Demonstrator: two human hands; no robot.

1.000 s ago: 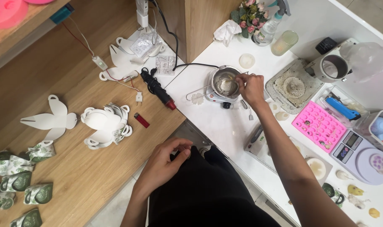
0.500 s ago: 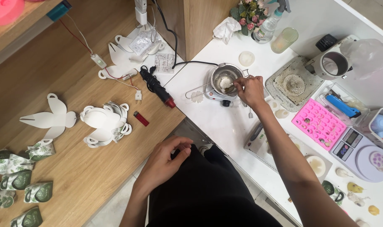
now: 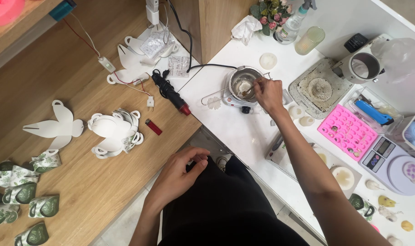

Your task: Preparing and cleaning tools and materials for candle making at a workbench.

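the left hand (image 3: pixel 176 175) rests loosely curled and empty on the black-clad lap, out of the way. farther off, the right hand (image 3: pixel 267 93) pinches a thin stirrer (image 3: pixel 247 90) dipping into the small metal pot (image 3: pixel 242 84) on its white heater (image 3: pixel 235 101), on the white table (image 3: pixel 244 132).

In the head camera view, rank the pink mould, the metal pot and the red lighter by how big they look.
1. pink mould
2. metal pot, stirred by the right hand, not much smaller than the mould
3. red lighter, clearly smallest
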